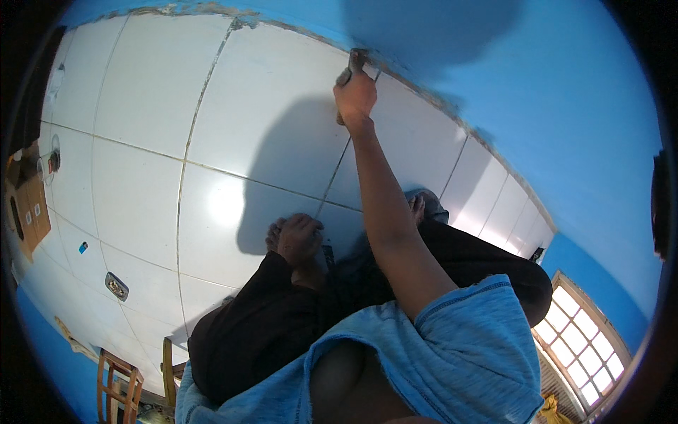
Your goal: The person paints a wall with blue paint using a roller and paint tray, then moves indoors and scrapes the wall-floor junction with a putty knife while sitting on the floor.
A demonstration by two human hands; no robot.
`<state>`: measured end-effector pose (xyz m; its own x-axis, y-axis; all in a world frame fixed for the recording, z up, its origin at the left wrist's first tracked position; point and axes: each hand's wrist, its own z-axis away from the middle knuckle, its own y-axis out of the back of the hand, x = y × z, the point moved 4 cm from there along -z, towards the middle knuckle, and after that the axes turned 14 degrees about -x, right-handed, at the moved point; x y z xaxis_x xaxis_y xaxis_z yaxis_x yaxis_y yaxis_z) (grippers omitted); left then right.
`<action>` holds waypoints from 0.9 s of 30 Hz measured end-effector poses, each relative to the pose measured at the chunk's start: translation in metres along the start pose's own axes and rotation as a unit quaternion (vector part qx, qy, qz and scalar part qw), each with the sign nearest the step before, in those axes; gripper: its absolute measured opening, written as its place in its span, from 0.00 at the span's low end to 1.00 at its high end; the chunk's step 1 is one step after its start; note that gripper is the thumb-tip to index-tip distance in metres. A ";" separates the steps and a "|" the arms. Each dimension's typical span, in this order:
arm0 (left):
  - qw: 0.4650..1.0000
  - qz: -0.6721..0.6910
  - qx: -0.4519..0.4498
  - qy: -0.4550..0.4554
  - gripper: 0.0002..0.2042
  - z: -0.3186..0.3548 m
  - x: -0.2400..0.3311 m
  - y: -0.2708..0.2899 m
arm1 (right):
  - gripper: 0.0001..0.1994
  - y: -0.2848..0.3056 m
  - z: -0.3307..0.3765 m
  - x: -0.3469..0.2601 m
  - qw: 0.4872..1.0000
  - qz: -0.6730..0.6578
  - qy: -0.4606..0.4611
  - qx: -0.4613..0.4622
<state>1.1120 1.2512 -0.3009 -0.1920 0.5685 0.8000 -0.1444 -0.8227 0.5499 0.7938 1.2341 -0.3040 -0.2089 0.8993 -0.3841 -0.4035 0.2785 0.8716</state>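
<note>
Head view is showing one person crouching over a white tiled floor (141, 106), with two hands in sight. One right hand (355, 95) is reaching far forward with the arm stretched out, its fingers (344, 78) clamped together around the handle of a single small scraping tool (357, 58). That tool is looking dark and narrow, with a greyish metal head, and it is pressing at the far end of a grout line (337, 166), right where the floor is meeting the blue wall (551, 106). One left hand (298, 237) is resting nearer the body on the same grout line, its fingers curled together in a loose fist against the tile; whether it is gripping anything cannot be told. One foot (418, 206) is peeking out beside the right forearm. One cardboard box (28, 205) is sitting open at the left edge of the floor, and what is lying inside it is too small to make out. One small metal item (116, 286) is lying on a tile at lower left, and one wooden stool (116, 381) is standing near the bottom edge. One window (583, 339) with a white grille is glowing at lower right.
</note>
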 end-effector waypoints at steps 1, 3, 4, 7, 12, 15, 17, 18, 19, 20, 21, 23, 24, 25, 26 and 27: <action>1.000 0.001 0.002 0.003 0.08 -0.001 0.000 0.001 | 0.29 0.000 -0.001 0.004 1.000 -0.015 0.003 0.011; 0.999 0.003 -0.018 0.035 0.08 0.000 0.004 0.006 | 0.32 -0.004 0.001 0.010 0.999 -0.040 -0.024 0.016; 0.998 0.003 -0.023 0.055 0.08 0.001 0.007 0.012 | 0.34 -0.010 0.002 0.010 0.998 -0.055 -0.033 0.016; 0.995 0.032 -0.036 0.086 0.09 -0.001 0.015 0.018 | 0.36 -0.008 0.012 0.012 0.980 -0.102 0.035 0.167; 0.997 0.057 -0.055 -0.018 0.11 0.003 -0.004 0.000 | 0.40 0.005 0.042 0.017 0.926 -0.366 -0.049 -0.085; 0.998 0.049 -0.036 -0.006 0.11 0.005 0.001 0.005 | 0.31 0.018 0.054 0.021 0.963 -0.244 0.020 -0.109; 0.999 0.037 -0.010 0.011 0.12 0.008 0.002 0.009 | 0.26 0.011 0.052 0.034 0.984 -0.092 0.137 -0.059; 0.999 0.031 0.007 0.027 0.12 0.013 0.002 0.009 | 0.21 0.014 0.058 0.022 0.978 -0.161 0.094 -0.097; 0.999 0.029 0.020 0.030 0.13 0.013 0.003 0.006 | 0.20 0.018 0.062 0.012 0.977 -0.117 0.110 -0.137; 0.999 0.021 0.028 0.022 0.11 0.013 0.003 0.004 | 0.20 0.020 0.065 0.004 0.974 -0.072 0.125 -0.177; 0.999 0.007 0.033 0.013 0.10 0.010 0.004 0.007 | 0.20 0.024 0.066 -0.005 0.967 -0.032 0.138 -0.213; 0.989 -0.077 0.094 0.088 0.09 0.016 0.009 0.009 | 0.17 0.012 0.070 -0.042 0.948 0.034 0.217 -0.229; 0.965 -0.143 0.149 0.164 0.09 0.021 0.022 0.006 | 0.16 0.007 0.071 -0.062 0.936 0.071 0.254 -0.232; 0.964 -0.145 0.142 0.172 0.10 0.021 0.021 0.005 | 0.16 0.001 0.063 -0.084 0.935 0.069 0.238 -0.253; 0.964 -0.146 0.132 0.180 0.10 0.023 0.021 0.004 | 0.16 -0.008 0.050 -0.103 0.934 0.069 0.221 -0.273; 0.990 -0.074 0.067 0.103 0.10 0.014 0.003 -0.001 | 0.16 -0.015 0.029 -0.113 0.933 0.079 0.250 -0.245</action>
<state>1.1256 1.2540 -0.2954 -0.3734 0.6621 0.6498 -0.0578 -0.7157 0.6960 0.8492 1.1377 -0.2653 -0.6413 0.6116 -0.4633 -0.6650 -0.1419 0.7332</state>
